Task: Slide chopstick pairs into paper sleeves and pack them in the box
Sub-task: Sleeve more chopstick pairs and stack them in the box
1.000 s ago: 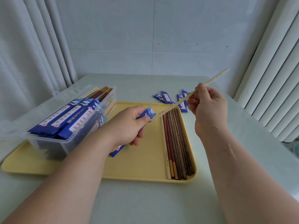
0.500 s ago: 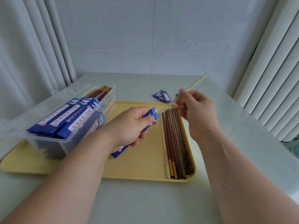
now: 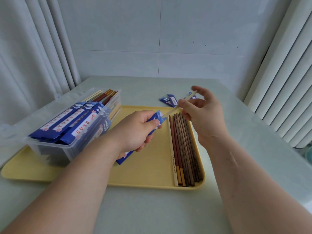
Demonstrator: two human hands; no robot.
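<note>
Red characters printed on white label strips of the blue paper sleeves (image 3: 82,126) in the box (image 3: 55,152) at the tray's (image 3: 143,176) left edge, not legible, small dark marks printed on the cream chopstick (image 3: 172,149) by its right edge, unreadable.

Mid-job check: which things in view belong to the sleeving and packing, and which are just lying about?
Job: left hand gripping the blue sleeve; right hand pinching the pale chopstick at its mouth; loose chopsticks on the yellow tray; spare sleeves beyond it; clear box of sleeved pairs.
Lying about: curtains; table.
</note>
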